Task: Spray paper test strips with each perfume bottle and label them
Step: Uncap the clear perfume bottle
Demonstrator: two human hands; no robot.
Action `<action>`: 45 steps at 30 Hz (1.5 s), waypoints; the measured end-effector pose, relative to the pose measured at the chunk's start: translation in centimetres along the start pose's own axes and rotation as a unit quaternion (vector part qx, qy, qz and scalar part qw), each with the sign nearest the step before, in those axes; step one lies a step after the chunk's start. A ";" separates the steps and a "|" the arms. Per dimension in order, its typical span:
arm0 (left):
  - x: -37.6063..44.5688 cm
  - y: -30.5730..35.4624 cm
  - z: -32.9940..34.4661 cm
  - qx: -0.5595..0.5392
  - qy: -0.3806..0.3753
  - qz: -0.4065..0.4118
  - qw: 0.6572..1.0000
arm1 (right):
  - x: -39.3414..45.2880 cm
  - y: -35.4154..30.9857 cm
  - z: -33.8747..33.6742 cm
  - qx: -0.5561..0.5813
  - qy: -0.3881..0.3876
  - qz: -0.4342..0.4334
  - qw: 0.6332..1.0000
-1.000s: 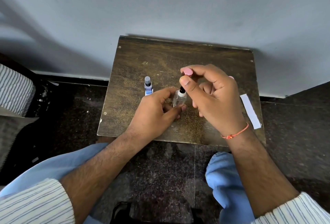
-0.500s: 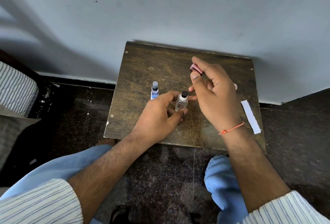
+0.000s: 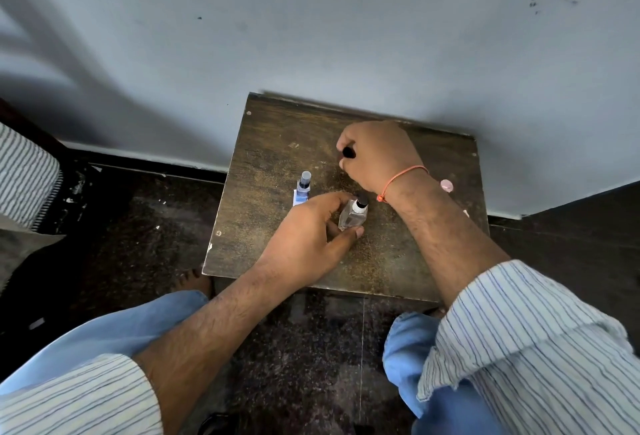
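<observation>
Left hand [image 3: 311, 226] pinches the small clear perfume bottle [image 3: 352, 215] between thumb and fingertips, upright near the middle of the dark wooden stool top [image 3: 270, 157], black spray nozzle bare; a second, blue-capped bottle [image 3: 303, 187] stands just beside it to the left. Right hand [image 3: 379, 154] is curled over the far part of the top around a dark object, possibly a pen or cap, too hidden to tell. Bottle judged light, rigid, smooth glass, likely slippery and breakable: best held by the flat sides low on the body, clear of the nozzle.
</observation>
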State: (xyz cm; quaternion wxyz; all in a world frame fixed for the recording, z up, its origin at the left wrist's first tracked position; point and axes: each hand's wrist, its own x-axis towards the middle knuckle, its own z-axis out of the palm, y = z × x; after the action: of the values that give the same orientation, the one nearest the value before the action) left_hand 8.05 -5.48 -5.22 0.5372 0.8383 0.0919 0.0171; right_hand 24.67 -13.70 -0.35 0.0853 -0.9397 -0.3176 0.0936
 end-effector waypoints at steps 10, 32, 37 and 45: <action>0.5 0.3 -0.4 0.010 0.007 0.023 1.000 | 1.3 -0.1 0.3 -0.018 -0.047 0.006 0.999; 3.2 1.7 2.5 0.034 0.045 -0.022 0.998 | -16.5 14.0 0.8 0.094 0.058 0.269 0.957; 3.6 1.3 2.8 0.047 0.052 -0.037 0.997 | -15.5 15.5 1.6 0.080 0.029 0.290 0.953; 3.8 0.3 3.4 0.050 0.062 -0.060 0.995 | -15.2 16.1 1.7 0.068 0.009 0.304 0.950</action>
State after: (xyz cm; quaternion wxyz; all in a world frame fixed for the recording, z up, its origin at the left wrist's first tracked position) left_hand 12.30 -7.96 -6.61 0.4879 0.8544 0.1758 0.0320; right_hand 21.72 -35.45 -3.68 0.1192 -0.9846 -0.0092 0.1277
